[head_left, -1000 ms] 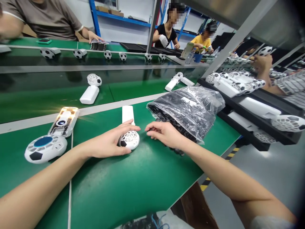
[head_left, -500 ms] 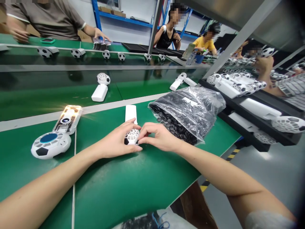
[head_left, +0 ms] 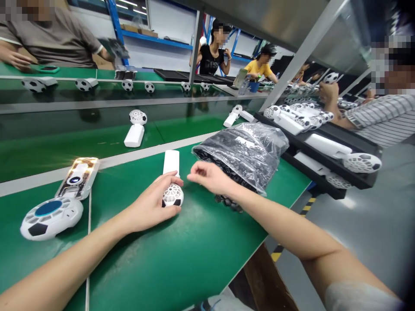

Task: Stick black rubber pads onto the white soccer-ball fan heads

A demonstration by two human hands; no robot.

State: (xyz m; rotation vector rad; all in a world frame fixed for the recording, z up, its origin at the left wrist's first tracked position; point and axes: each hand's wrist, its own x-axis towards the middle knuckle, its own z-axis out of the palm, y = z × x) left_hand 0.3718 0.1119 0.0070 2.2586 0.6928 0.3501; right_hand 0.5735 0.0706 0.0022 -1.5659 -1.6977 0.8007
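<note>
My left hand point(head_left: 154, 196) is wrapped round the football-patterned head of a white handheld device point(head_left: 172, 195) that lies on the green worktop. The head has a white lattice with black patches, and the device's plain white handle point(head_left: 171, 162) points away from me. My right hand point(head_left: 209, 176) hovers just right of the device, apart from it. Its thumb and fingers are pinched together; whether anything small is between them cannot be seen. Behind and under that hand lies a clear plastic bag point(head_left: 246, 149) of small black pieces point(head_left: 229, 203), some at its mouth.
An opened device point(head_left: 52, 216) with a lit circuit board stands at left. Another device point(head_left: 135, 129) lies on the green conveyor belt point(head_left: 65, 142) ahead. Black trays point(head_left: 366, 149) of devices stand at right. Co-workers sit across the line and at right.
My right hand has let go of the device's head and drawn back a little toward the bag. My left hand stays on the head. The camera view has shifted.
</note>
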